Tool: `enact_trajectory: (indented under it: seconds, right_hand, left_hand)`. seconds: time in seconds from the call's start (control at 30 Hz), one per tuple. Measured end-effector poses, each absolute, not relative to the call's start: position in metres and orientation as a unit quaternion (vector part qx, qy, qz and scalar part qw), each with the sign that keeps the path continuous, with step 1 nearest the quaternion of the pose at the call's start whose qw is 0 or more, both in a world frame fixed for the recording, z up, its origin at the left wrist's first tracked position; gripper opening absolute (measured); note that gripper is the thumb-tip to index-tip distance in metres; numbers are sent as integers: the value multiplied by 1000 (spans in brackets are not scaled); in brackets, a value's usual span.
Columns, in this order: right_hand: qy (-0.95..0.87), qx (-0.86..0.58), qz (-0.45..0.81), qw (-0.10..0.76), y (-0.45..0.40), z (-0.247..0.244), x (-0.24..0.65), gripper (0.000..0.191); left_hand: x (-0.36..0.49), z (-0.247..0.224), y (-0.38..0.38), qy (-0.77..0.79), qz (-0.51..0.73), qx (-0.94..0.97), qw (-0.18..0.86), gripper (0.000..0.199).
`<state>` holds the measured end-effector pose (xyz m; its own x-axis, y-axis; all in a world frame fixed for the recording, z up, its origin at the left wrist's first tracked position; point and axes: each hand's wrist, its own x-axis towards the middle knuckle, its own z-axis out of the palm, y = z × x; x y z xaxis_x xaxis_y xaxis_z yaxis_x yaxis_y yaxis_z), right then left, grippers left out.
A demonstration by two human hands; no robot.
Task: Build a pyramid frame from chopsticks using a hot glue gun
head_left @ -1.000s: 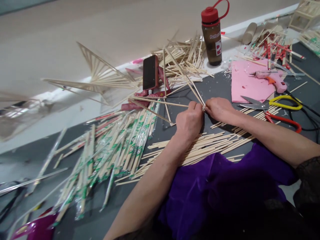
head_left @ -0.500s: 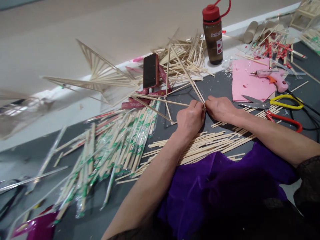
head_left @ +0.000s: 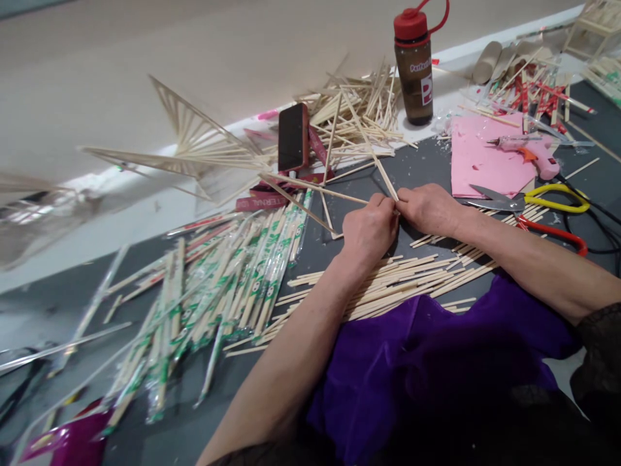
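A star-like frame of thin wooden sticks stands over the grey table, its near corner between my two hands. My left hand is closed round that corner, where a stick running in from the left meets the others. Right beside it, my right hand pinches the lower end of the sticks coming down from the upper left. The fingertips of both hands nearly touch, and the joint itself is hidden by them. Loose bare sticks lie on the table just below my hands.
Wrapped chopsticks spread to the left. A phone stands behind them. A dark bottle is at the back. To the right are a glue gun on pink sheets and open scissors. A stick model leans at the back left.
The top of the stick frame has tilted a little to the right, and its left corner has shifted slightly up. Both hands keep their hold in nearly the same place.
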<state>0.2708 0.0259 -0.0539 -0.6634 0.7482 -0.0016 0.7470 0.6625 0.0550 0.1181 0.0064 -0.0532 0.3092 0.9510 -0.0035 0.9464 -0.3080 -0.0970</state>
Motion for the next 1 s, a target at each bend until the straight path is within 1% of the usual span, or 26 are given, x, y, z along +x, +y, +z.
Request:
enact_trajectory:
  seconds: [0.1, 0.23, 0.4, 0.63, 1.0]
  right_hand:
    - [897, 441, 0, 14, 27, -51, 271, 35]
    - [867, 494, -71, 11, 31, -45, 278, 36]
    - [838, 533, -92, -67, 37, -49, 290, 35]
    - [859, 495, -89, -92, 42, -66, 290, 37]
    - [865, 485, -89, -94, 43, -69, 286, 36]
  left_hand:
    - [118, -53, 6, -585, 31, -809, 40, 34]
    - [118, -53, 5, -590, 21, -807, 38, 34]
    - [118, -52, 5, -592, 11, -805, 23, 30]
    - [118, -51, 6, -594, 22, -804, 15, 32]
    - [120, -52, 6, -600, 20, -799, 30, 33]
